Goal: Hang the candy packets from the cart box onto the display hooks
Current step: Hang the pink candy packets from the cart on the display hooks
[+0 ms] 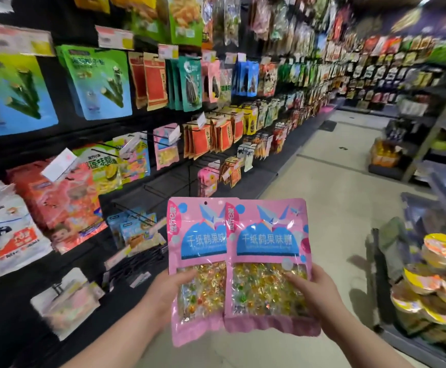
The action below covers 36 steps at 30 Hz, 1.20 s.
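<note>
A black display wall [44,144] fills the left side of the aisle, its rows of wire hooks [142,211] crowded with hanging snack bags, some hooks low in the middle standing bare. Across the pale floor [330,187], shelving on the right carries stacked round tubs with yellow lids [439,272]. Both forearms reach forward from the bottom edge, raised to mid-height in front of the wall, palms turned inward toward each other. The left hand [167,290] pinches the left candy packet [198,261] by its outer edge, thumb laid across the clear window and the other fingers hidden behind. The right hand [314,290] grips the right candy packet [268,261] the same way at its right edge, thumb pressed on the front. The two pink packets are held upright side by side, the right one overlapping the left one's inner edge, well apart from any hook. Each has a blue label panel with white characters, and a transparent lower window showing many small wrapped candies in yellow, green and orange. A small round hang hole [205,203] shows at the top of the left packet.
</note>
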Tool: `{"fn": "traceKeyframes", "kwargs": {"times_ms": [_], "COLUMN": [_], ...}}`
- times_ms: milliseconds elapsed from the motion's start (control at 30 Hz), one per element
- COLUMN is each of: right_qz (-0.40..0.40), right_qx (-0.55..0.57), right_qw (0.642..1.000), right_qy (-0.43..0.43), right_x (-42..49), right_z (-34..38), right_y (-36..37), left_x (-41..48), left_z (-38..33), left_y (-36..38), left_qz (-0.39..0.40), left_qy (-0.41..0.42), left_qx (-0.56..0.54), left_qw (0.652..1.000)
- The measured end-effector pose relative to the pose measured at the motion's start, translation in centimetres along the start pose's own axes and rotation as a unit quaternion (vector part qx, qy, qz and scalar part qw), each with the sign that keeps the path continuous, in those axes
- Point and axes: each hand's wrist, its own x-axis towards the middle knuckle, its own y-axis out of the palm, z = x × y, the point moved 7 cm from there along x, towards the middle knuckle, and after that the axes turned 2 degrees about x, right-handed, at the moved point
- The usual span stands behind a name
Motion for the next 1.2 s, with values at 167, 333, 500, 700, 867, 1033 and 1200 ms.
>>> {"fn": "traceKeyframes", "kwargs": {"times_ms": [167,333,500,700,867,1033,1200], "right_qz": [-0.026,-0.046,-0.029,0.023,0.07,0.117,0.193], "right_qx": [-0.003,-0.013,-0.02,-0.04,-0.062,-0.083,-0.047], "right_qw": [1.0,0.999,0.999,0.999,0.996,0.989,0.98], "right_qy": [0.0,0.001,0.001,0.002,-0.009,-0.022,-0.004], "right_x": [6.3,11.2,17.3,27.3,34.3,41.1,44.0], "right_z": [1.5,2.2,2.7,2.8,4.7,6.6,6.9], "right_y": [1.2,1.3,0.5,-1.2,-3.7,-5.8,-3.4], "left_x": [6.7,12.0,16.5,22.1,26.1,28.0,28.0], "left_z": [-4.2,-5.6,-6.7,-8.0,-8.3,-9.3,-10.6], "left_y": [0.9,2.1,4.0,7.9,11.8,16.4,16.9], "left_qz": [0.024,0.033,0.012,-0.037,-0.062,-0.083,-0.143], "left_qy": [0.018,0.006,-0.002,0.002,0.02,0.02,0.037], "left_qx": [0.018,0.004,0.005,-0.041,-0.075,-0.126,-0.127], "left_qw": [0.999,0.999,1.0,0.998,0.995,0.988,0.981]}}
